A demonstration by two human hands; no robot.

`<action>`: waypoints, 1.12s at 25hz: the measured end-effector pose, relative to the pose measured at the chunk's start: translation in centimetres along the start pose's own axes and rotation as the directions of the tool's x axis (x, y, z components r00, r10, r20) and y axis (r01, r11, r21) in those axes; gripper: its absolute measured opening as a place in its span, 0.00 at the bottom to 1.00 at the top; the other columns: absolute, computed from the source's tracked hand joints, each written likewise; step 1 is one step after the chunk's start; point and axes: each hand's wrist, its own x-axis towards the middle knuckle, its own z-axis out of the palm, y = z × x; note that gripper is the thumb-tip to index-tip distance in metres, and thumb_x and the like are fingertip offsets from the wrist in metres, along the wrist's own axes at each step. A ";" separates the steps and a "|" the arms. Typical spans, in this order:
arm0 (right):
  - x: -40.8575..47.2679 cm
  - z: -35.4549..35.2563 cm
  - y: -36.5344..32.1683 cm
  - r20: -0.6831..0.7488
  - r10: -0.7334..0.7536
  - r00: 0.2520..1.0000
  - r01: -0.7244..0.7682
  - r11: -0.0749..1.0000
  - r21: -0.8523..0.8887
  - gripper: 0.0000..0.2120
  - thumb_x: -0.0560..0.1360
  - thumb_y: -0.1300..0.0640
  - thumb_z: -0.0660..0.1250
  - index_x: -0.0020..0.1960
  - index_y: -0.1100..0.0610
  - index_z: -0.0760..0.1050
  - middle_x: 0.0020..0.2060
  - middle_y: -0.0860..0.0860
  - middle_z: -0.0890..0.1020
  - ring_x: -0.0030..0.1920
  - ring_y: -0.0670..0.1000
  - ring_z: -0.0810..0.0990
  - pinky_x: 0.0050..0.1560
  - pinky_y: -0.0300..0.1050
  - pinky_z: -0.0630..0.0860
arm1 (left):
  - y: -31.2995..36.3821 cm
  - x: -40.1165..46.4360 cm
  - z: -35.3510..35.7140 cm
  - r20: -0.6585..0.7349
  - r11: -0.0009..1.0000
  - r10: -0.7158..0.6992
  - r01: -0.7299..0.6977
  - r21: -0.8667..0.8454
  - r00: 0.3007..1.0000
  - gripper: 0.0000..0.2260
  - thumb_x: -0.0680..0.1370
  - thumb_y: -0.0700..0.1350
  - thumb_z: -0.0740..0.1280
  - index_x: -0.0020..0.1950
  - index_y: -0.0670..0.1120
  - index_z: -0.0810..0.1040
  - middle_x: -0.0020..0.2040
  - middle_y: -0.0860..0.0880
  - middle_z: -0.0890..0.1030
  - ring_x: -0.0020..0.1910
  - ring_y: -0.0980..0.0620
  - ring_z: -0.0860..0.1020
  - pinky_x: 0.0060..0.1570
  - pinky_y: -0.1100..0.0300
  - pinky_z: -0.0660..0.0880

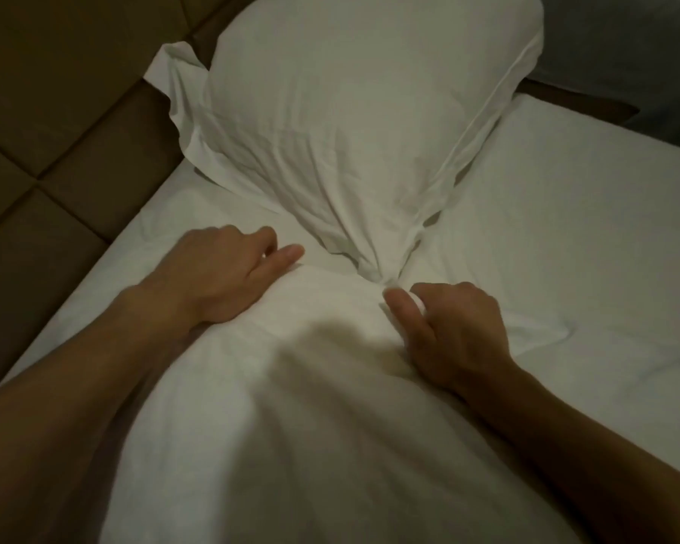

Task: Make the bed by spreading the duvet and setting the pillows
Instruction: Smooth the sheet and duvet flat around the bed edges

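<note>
A white pillow (354,111) lies near the head of the bed, its near corner pulled to a point. My right hand (456,331) grips bunched white fabric right at that corner, thumb and fingers curled round it. A second white pillow or bundle of bedding (291,426) lies under both my forearms in the foreground. My left hand (220,276) rests on its upper left part, fingers loosely bent and touching the fabric. A white sheet (585,229) covers the mattress.
A brown padded headboard (56,131) with square panels runs along the left and top left. A dark grey surface (625,53) shows at the top right beyond the mattress edge. Flat sheet stretches to the right of the pillows.
</note>
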 end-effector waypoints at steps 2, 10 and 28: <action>-0.2 1.3 0.3 0.009 0.004 1.000 -0.003 1.000 -0.029 0.42 0.69 0.25 0.31 0.44 0.52 0.73 0.38 0.50 0.79 0.38 0.52 0.73 0.41 0.47 0.62 | 0.7 0.3 1.3 0.053 1.000 0.028 -0.028 0.005 0.998 0.39 0.71 0.73 0.34 0.57 0.53 0.73 0.47 0.47 0.82 0.45 0.46 0.78 0.42 0.54 0.66; -6.8 -5.0 10.4 0.044 0.024 0.999 -0.025 0.999 0.023 0.49 0.72 0.23 0.33 0.69 0.55 0.71 0.61 0.53 0.78 0.58 0.53 0.74 0.57 0.44 0.63 | 15.8 0.8 0.5 0.115 0.928 0.331 -0.300 -0.222 0.937 0.37 0.75 0.72 0.42 0.75 0.53 0.65 0.69 0.51 0.73 0.65 0.50 0.72 0.65 0.53 0.66; -14.7 -5.4 26.2 0.016 0.173 0.985 -0.174 0.984 0.049 0.42 0.74 0.26 0.35 0.57 0.55 0.74 0.47 0.54 0.81 0.50 0.57 0.78 0.56 0.54 0.71 | 32.3 4.2 6.9 0.304 0.980 0.191 -0.161 -0.121 0.933 0.45 0.67 0.78 0.32 0.65 0.53 0.70 0.58 0.47 0.80 0.52 0.46 0.76 0.50 0.54 0.67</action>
